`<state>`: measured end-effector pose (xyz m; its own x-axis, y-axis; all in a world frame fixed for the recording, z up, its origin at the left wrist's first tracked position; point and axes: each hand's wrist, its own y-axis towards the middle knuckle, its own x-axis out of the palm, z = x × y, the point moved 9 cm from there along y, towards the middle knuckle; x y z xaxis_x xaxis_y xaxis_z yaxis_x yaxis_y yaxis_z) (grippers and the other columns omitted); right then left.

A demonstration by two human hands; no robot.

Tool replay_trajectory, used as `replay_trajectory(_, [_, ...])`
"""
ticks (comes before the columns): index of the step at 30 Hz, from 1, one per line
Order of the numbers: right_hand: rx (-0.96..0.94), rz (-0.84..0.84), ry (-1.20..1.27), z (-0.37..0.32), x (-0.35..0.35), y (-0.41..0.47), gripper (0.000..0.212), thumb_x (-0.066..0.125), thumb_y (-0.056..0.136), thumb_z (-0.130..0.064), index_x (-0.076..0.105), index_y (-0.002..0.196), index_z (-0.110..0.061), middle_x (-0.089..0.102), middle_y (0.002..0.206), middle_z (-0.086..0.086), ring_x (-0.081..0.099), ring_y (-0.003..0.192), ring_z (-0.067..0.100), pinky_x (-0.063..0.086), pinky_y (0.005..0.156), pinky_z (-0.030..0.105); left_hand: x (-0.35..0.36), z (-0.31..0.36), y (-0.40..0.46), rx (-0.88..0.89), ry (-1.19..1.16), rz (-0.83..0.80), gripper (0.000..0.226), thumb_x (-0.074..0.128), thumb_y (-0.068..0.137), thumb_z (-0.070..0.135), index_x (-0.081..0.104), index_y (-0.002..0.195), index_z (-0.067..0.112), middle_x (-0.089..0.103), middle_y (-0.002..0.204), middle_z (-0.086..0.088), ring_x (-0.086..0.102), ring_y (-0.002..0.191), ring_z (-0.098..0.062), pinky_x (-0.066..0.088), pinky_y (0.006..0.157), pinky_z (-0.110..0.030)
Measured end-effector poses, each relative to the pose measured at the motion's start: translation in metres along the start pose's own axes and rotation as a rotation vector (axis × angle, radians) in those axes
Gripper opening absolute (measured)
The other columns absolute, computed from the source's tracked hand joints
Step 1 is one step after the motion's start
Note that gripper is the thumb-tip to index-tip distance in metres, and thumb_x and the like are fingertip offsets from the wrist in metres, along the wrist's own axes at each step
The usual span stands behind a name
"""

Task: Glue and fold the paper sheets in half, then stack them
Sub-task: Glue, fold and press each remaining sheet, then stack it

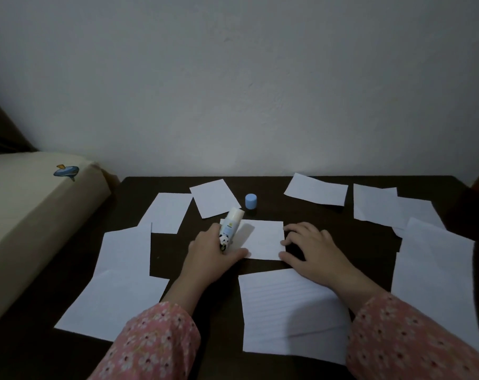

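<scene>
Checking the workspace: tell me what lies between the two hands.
In the head view, a small folded paper sheet lies between the left hand, which holds the glue stick, and the right hand, which touches its right edge.

pink floral sleeves (156, 341), bare hands

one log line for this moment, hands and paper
left hand: grips glue stick | right hand: touches folded sheet | cap: off, on table

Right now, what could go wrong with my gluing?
The glue stick in your left hand is uncapped; its tip could smear the small folded paper or dry out while the blue cap stands apart. Your right hand touches only the paper's edge, so it may slide. Your sleeve could crumple the lined sheet.
</scene>
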<state>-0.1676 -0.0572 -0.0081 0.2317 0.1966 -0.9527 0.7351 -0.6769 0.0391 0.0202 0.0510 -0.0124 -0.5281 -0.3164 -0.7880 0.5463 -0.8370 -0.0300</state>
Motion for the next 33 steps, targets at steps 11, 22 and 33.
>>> replay_trajectory(11, [0.081,0.036,0.167,0.025,0.005,-0.008,0.022,0.055,0.093,-0.046,0.053,0.113,-0.038,0.028,0.153,-0.021,0.008,0.146,0.005,0.004,0.118,0.043,0.019,0.027,-0.011,0.082,0.107,-0.137,0.061,0.079,0.059,0.061,0.045,0.099,0.03,0.051,0.097,0.008,0.05,0.093,-0.014,0.046,0.077,-0.032])
replay_trajectory(22, [0.044,0.092,0.136,0.024,0.002,-0.009,0.041,0.047,0.094,-0.052,0.049,0.132,-0.036,0.025,0.154,-0.018,0.003,0.147,0.005,0.007,0.117,0.04,0.007,0.047,-0.014,0.142,-0.256,-0.136,0.036,0.051,0.094,0.041,0.042,0.128,0.032,0.055,0.111,0.014,0.055,0.094,-0.003,0.05,0.073,-0.024])
replay_trajectory(33, [0.065,0.052,0.133,0.027,0.007,-0.01,0.048,0.055,0.087,-0.055,0.045,0.132,-0.04,0.02,0.154,-0.014,0.001,0.146,0.007,0.006,0.12,0.043,0.002,0.061,-0.002,0.05,-0.776,0.092,0.028,0.069,0.08,0.037,0.063,0.106,0.028,0.064,0.102,0.004,0.06,0.096,-0.017,0.055,0.081,-0.036])
